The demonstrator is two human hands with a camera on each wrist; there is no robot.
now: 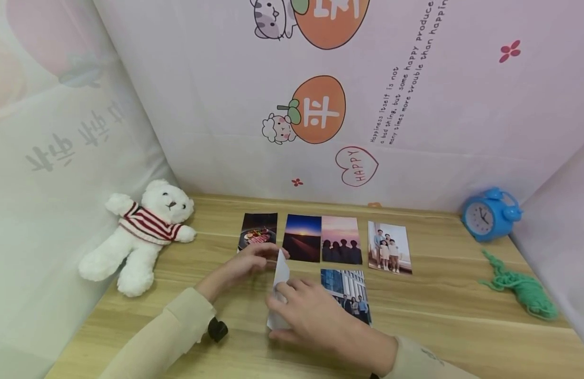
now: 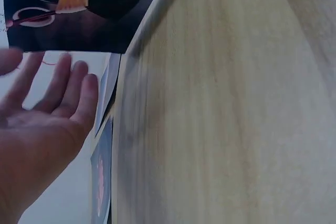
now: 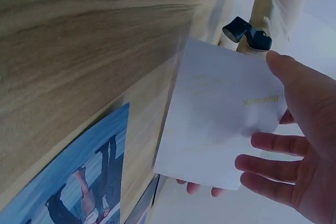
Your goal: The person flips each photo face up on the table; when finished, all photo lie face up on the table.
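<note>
A photo print [image 1: 281, 271] stands on edge above the table, its white back [image 3: 210, 124] with faint yellow lettering turned to the right. Its dark food picture [image 2: 105, 30] faces left. My right hand [image 1: 315, 318] holds this print by its near edge, thumb at the corner and several fingers over the back. On the picture side, my left hand [image 1: 246, 264] has its fingers [image 2: 63, 85] loosely extended. Left fingertips [image 3: 192, 188] show past the print's far edge; whether they touch it I cannot tell. Beside the right hand lies a group photo with buildings [image 1: 346, 289].
Along the back lie a food photo [image 1: 258, 229], a sunset road photo [image 1: 303, 238], a silhouettes photo [image 1: 341, 239] and a family photo [image 1: 389, 247]. A white teddy bear [image 1: 145, 231] leans at left. At right are a blue alarm clock [image 1: 491, 215] and green yarn [image 1: 524, 289].
</note>
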